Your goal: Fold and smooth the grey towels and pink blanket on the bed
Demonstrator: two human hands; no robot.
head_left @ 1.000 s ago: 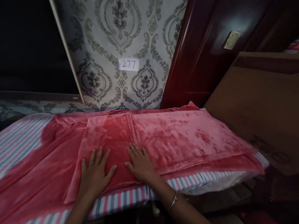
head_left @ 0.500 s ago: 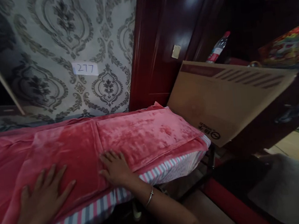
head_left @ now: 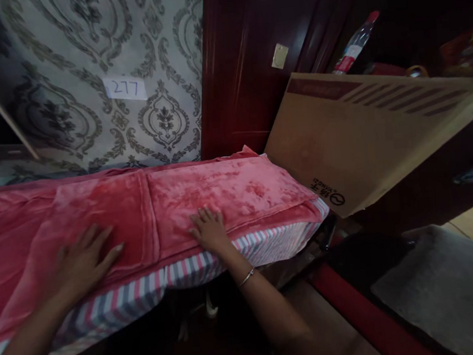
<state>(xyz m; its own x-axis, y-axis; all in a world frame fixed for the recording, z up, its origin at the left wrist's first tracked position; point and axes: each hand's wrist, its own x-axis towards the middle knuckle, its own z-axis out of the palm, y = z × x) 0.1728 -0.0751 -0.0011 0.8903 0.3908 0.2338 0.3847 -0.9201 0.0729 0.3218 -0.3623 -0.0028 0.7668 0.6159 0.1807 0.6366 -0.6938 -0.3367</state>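
Observation:
A plush pink-red blanket (head_left: 128, 210), with folded sections, lies over a long surface covered by a striped sheet (head_left: 143, 292). My left hand (head_left: 81, 262), slightly blurred, rests on the left section with its fingers spread. On the lighter folded section (head_left: 237, 186) to the right lies my right hand (head_left: 209, 228), palm down and fingers stretched out, close to the front edge. A thin bracelet (head_left: 247, 277) circles the right wrist. Neither hand grips anything.
A large cardboard box (head_left: 333, 140) leans at the right end, with a plastic bottle (head_left: 357, 43) behind it. Patterned wallpaper with a paper marked 277 (head_left: 125, 88) and a dark red door (head_left: 246, 59) stand behind. A grey seat-like surface (head_left: 447, 285) is at lower right.
My right hand has slid right, from beside the fold onto the lighter section. My left hand has moved slightly up and right. The camera view has shifted a little.

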